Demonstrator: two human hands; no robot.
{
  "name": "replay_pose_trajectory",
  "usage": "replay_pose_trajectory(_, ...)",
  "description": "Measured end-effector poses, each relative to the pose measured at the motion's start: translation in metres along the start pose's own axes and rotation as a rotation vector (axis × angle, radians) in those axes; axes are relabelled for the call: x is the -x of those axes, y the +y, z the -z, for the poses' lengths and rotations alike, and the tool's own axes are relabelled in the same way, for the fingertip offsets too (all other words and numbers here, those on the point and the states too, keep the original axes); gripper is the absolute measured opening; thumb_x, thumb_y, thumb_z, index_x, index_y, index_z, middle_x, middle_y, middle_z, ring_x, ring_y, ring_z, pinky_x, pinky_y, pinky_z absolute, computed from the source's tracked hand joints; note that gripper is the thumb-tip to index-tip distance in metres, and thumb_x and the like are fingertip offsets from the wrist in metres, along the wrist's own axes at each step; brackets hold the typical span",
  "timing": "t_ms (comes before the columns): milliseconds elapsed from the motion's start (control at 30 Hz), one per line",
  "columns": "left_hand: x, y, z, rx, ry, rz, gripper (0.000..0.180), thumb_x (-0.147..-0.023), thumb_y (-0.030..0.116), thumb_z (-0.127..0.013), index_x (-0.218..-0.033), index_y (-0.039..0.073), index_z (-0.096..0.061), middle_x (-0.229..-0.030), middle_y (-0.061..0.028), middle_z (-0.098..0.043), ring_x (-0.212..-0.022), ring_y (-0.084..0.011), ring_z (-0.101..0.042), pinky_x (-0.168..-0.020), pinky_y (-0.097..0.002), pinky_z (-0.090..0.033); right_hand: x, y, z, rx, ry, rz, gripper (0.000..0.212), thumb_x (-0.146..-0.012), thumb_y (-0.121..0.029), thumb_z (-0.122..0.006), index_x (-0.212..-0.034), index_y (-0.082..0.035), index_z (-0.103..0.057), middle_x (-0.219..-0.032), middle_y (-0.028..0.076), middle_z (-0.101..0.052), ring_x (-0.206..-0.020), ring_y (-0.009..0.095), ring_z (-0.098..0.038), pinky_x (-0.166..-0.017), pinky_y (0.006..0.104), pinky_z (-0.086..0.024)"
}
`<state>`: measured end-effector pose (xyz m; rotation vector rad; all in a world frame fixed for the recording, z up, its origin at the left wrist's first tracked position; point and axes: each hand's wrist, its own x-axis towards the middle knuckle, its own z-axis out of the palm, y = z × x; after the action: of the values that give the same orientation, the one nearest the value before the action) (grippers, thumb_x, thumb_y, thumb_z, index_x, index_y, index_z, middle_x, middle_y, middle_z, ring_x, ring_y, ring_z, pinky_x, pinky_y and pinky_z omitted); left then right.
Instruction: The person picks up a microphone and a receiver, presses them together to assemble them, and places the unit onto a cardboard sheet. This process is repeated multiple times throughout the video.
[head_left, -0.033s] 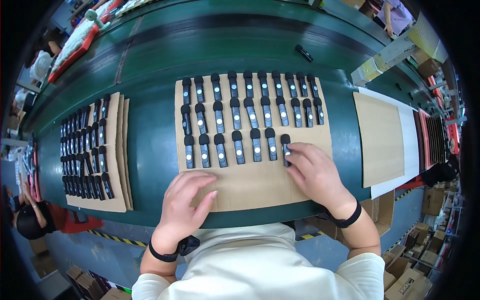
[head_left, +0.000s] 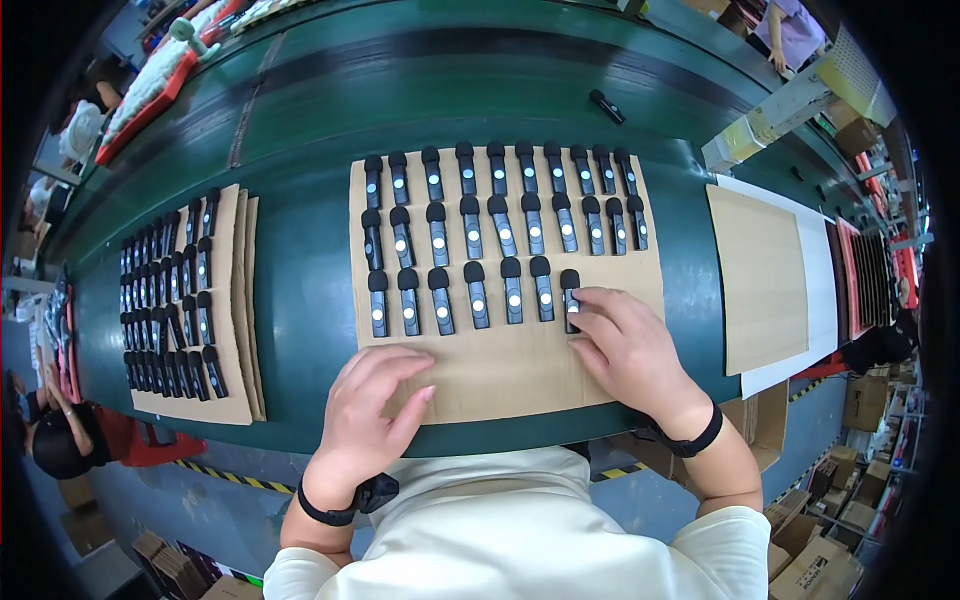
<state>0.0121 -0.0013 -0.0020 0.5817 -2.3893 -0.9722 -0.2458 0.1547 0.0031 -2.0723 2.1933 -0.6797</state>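
Observation:
Small black wireless microphones with foam tops and round white stickers lie in rows on a brown cardboard sheet (head_left: 500, 375). At the right end of the nearest row lies one microphone (head_left: 571, 285), with my right hand (head_left: 635, 345) closed at its right side, fingertips on its body. My left hand (head_left: 375, 405) hovers at the sheet's near left part, thumb and fingers apart, holding nothing. Directly beyond it is the leftmost microphone (head_left: 378, 305) of that row.
On the left, stacked cardboard sheets (head_left: 245, 330) carry more microphones. A single microphone (head_left: 607, 107) lies farther back on the green table (head_left: 310, 250). To the right are a cardboard sheet (head_left: 760, 280) on white board and a pale post (head_left: 770, 125). Other people work at the edges.

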Motion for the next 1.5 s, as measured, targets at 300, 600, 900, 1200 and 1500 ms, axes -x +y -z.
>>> replay_pose_trajectory(300,-0.003,0.001,0.001,0.037,0.018,-0.032,0.024,-0.077,-0.001,-0.069,-0.099,0.003,-0.064,-0.1,-0.0111,-0.067,-0.092,-0.03,-0.064,-0.083,-0.0377,-0.05,-0.012,0.012,0.002,0.12,-0.04,0.013,0.027,-0.074,-0.005,-0.073,-0.099,-0.004,-0.064,-0.115,0.011,-0.061,-0.101,0.03,-0.061,-0.085,0.0394,-0.051)
replay_pose_trajectory(600,-0.006,-0.001,0.01,0.109,0.051,0.003,0.022,-0.077,-0.004,-0.066,-0.099,0.002,-0.065,-0.099,-0.0125,-0.067,-0.091,-0.0289,-0.065,-0.082,-0.0357,-0.051,-0.067,0.048,0.058,-0.045,-0.074,-0.002,0.031,-0.078,-0.008,-0.072,-0.106,-0.003,-0.062,-0.115,0.014,-0.061,-0.107,0.032,-0.059,-0.093,0.0383,-0.048)
replay_pose_trajectory(900,-0.001,-0.006,0.023,0.131,0.108,0.054,0.02,-0.078,-0.006,-0.064,-0.097,0.001,-0.064,-0.098,-0.0133,-0.067,-0.09,-0.0275,-0.065,-0.082,-0.0337,-0.051,-0.189,0.142,0.045,0.192,-0.368,-0.212,0.03,-0.09,-0.019,-0.062,-0.116,-0.003,-0.061,-0.119,0.017,-0.059,-0.112,0.034,-0.057,-0.097,0.0388,-0.046)
replay_pose_trajectory(1200,0.004,-0.009,0.033,0.12,0.106,0.095,0.021,-0.077,-0.006,-0.063,-0.097,0.001,-0.065,-0.098,-0.0131,-0.067,-0.089,-0.0267,-0.065,-0.081,-0.0331,-0.05,-0.236,0.177,0.016,0.179,-0.621,-0.333,0.028,-0.09,-0.014,-0.057,-0.117,-0.009,-0.066,-0.128,0.018,-0.058,-0.121,0.036,-0.053,-0.101,0.0404,-0.044)
replay_pose_trajectory(1500,-0.022,0.011,0.026,0.089,0.269,-0.001,0.031,-0.078,0.002,-0.07,-0.108,0.001,-0.064,-0.1,-0.0122,-0.067,-0.091,-0.0307,-0.064,-0.089,-0.0398,-0.048,-0.153,0.011,0.046,-0.149,-0.315,0.328,0.028,-0.077,-0.003,-0.063,-0.105,-0.005,-0.068,-0.12,0.015,-0.061,-0.113,0.034,-0.055,-0.096,0.0429,-0.045)
